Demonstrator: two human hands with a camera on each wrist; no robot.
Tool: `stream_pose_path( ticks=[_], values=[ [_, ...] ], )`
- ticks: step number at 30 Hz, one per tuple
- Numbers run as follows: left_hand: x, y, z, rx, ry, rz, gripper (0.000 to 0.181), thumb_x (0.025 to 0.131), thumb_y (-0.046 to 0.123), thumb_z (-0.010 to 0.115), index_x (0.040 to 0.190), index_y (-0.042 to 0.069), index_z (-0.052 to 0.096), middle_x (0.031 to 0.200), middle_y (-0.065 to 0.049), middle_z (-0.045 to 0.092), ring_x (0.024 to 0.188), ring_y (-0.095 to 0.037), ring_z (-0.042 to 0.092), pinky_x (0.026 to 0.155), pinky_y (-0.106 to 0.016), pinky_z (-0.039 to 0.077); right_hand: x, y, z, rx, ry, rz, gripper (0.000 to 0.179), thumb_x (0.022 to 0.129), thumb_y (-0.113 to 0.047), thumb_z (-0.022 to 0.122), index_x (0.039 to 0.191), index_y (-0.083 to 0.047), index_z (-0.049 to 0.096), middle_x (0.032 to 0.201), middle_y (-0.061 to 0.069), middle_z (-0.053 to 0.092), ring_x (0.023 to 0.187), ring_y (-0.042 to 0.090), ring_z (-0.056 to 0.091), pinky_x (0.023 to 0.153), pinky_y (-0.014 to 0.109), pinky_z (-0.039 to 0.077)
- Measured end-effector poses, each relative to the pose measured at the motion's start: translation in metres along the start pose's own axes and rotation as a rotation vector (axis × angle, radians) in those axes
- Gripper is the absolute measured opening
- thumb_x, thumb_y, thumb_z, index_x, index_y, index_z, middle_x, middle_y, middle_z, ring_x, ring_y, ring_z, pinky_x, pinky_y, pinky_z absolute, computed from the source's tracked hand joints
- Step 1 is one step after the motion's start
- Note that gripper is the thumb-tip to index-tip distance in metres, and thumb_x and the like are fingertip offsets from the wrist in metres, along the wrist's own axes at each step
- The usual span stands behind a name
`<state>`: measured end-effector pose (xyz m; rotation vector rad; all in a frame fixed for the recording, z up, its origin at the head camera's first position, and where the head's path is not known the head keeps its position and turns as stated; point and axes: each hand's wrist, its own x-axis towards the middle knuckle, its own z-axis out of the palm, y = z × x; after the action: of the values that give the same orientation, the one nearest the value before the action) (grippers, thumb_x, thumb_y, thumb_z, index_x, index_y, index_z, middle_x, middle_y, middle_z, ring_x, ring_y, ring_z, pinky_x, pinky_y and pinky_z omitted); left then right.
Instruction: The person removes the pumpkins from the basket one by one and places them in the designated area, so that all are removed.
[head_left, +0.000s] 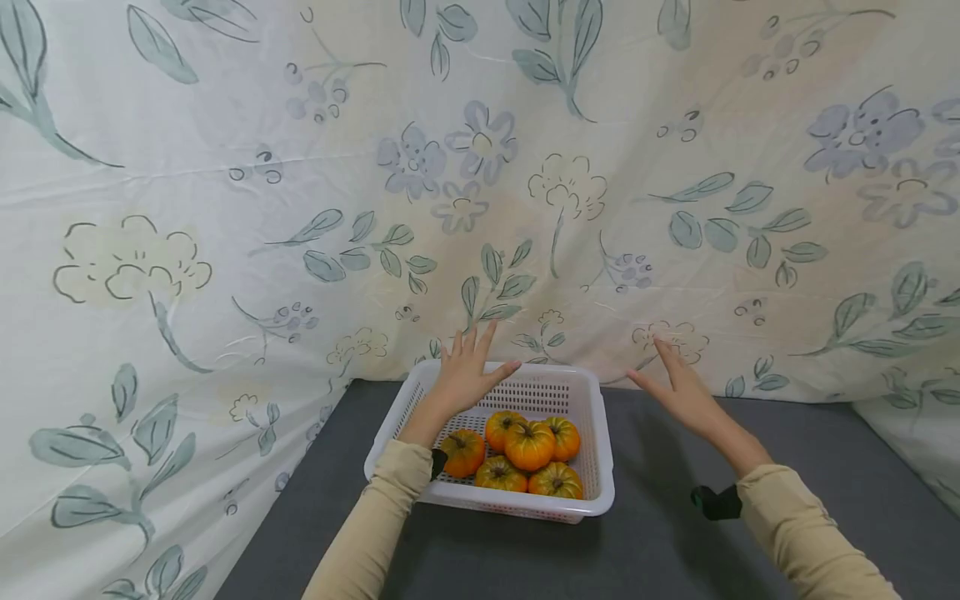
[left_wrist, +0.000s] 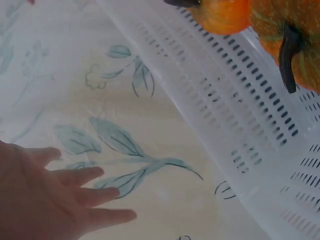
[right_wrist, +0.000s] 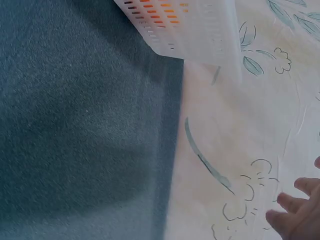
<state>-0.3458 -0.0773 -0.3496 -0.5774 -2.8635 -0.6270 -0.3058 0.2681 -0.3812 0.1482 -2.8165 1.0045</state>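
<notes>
Floral cloth (head_left: 225, 208) backs centre frame; left hand (head_left: 467, 377) over the basket (head_left: 600, 433) of pumpkins (head_left: 529, 445), right hand (head_left: 678, 392) beside it, both spread flat, holding nothing.

The person wears a long-sleeved top in a pale beige, sand-like colour; both sleeves reach the wrists and end in plain, unmarked cuffs. The fabric is smooth and matte, with soft folds along the forearms. The left hand (head_left: 465, 377) and the right hand (head_left: 678, 393) are bare, without gloves, rings or other items visible. A small black device is strapped at each wrist, just below the cuff; the one on the right wrist shows more fully than the one on the left.
</notes>
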Motion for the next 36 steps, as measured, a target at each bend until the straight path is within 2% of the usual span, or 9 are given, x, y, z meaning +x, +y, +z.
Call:
stream_pose_path(
  ticks=[5, 9, 14, 18, 23, 26, 32, 36],
  values=[
    [-0.007, -0.005, -0.005, -0.106, -0.033, 0.008, 0.083, 0.094, 0.067, 0.040, 0.158, 0.029, 0.003, 0.165, -0.015, 0.006, 0.151, -0.042, 0.000, 0.115, -0.068, 0.002, -0.003, 0.001, 0.002, 0.090, -0.057, 0.034, 0.094, 0.096, -0.060, 0.045, 0.156, -0.015, -0.011, 0.161, 0.026, -0.007, 0.144, 0.057, 0.004, 0.103, 0.078, 0.016],
    [-0.014, -0.008, -0.008, -0.195, -0.049, 0.006, 0.079, 0.095, 0.066, 0.038, 0.158, 0.026, 0.010, 0.164, -0.015, 0.010, 0.152, -0.040, 0.002, 0.117, -0.065, 0.005, -0.005, 0.001, 0.004, 0.136, -0.099, 0.056, 0.093, 0.097, -0.059, 0.044, 0.156, -0.015, -0.011, 0.160, 0.030, -0.004, 0.143, 0.059, 0.009, 0.102, 0.077, 0.020],
    [-0.020, -0.013, -0.011, -0.263, -0.054, -0.002, 0.080, 0.095, 0.067, 0.038, 0.158, 0.024, 0.013, 0.164, -0.009, 0.014, 0.152, -0.037, 0.006, 0.119, -0.060, 0.010, -0.007, -0.003, 0.008, 0.188, -0.137, 0.043, 0.091, 0.098, -0.055, 0.046, 0.157, -0.009, -0.007, 0.159, 0.032, 0.002, 0.142, 0.058, 0.014, 0.104, 0.073, 0.025],
    [-0.026, -0.017, -0.015, -0.317, -0.067, 0.017, 0.081, 0.096, 0.062, 0.043, 0.158, 0.019, 0.014, 0.164, -0.008, 0.015, 0.152, -0.034, 0.011, 0.120, -0.056, 0.013, -0.009, -0.007, 0.011, 0.216, -0.155, 0.030, 0.090, 0.098, -0.052, 0.048, 0.157, -0.008, -0.004, 0.160, 0.031, 0.005, 0.142, 0.057, 0.017, 0.105, 0.071, 0.027],
    [-0.037, -0.022, -0.019, -0.364, -0.116, 0.033, 0.081, 0.097, 0.054, 0.049, 0.158, 0.016, 0.011, 0.165, -0.008, 0.014, 0.152, -0.029, 0.015, 0.121, -0.052, 0.016, -0.011, -0.012, 0.017, 0.218, -0.162, 0.017, 0.093, 0.096, -0.053, 0.052, 0.157, -0.009, -0.004, 0.161, 0.029, 0.007, 0.143, 0.055, 0.017, 0.104, 0.071, 0.029],
    [-0.044, -0.025, -0.022, -0.375, -0.134, 0.019, 0.082, 0.097, 0.052, 0.050, 0.158, 0.017, 0.010, 0.165, -0.007, 0.014, 0.152, -0.029, 0.015, 0.121, -0.053, 0.016, -0.012, -0.014, 0.021, 0.220, -0.161, 0.007, 0.093, 0.095, -0.051, 0.054, 0.157, -0.009, -0.002, 0.160, 0.029, 0.009, 0.143, 0.054, 0.018, 0.103, 0.071, 0.030],
    [-0.058, -0.031, -0.027, -0.404, -0.140, -0.014, 0.080, 0.097, 0.048, 0.054, 0.157, 0.015, 0.014, 0.164, -0.009, 0.016, 0.151, -0.033, 0.016, 0.119, -0.057, 0.018, -0.016, -0.018, 0.028, 0.255, -0.188, -0.009, 0.091, 0.095, -0.050, 0.056, 0.158, -0.011, 0.003, 0.162, 0.024, 0.011, 0.146, 0.050, 0.017, 0.104, 0.070, 0.030],
    [-0.064, -0.037, -0.028, -0.415, -0.117, -0.047, 0.077, 0.096, 0.049, 0.054, 0.157, 0.016, 0.020, 0.163, -0.009, 0.020, 0.151, -0.034, 0.020, 0.117, -0.058, 0.021, -0.017, -0.022, 0.032, 0.263, -0.194, -0.016, 0.090, 0.094, -0.050, 0.057, 0.158, -0.012, 0.006, 0.163, 0.022, 0.013, 0.146, 0.048, 0.018, 0.104, 0.070, 0.030]
  ],
)
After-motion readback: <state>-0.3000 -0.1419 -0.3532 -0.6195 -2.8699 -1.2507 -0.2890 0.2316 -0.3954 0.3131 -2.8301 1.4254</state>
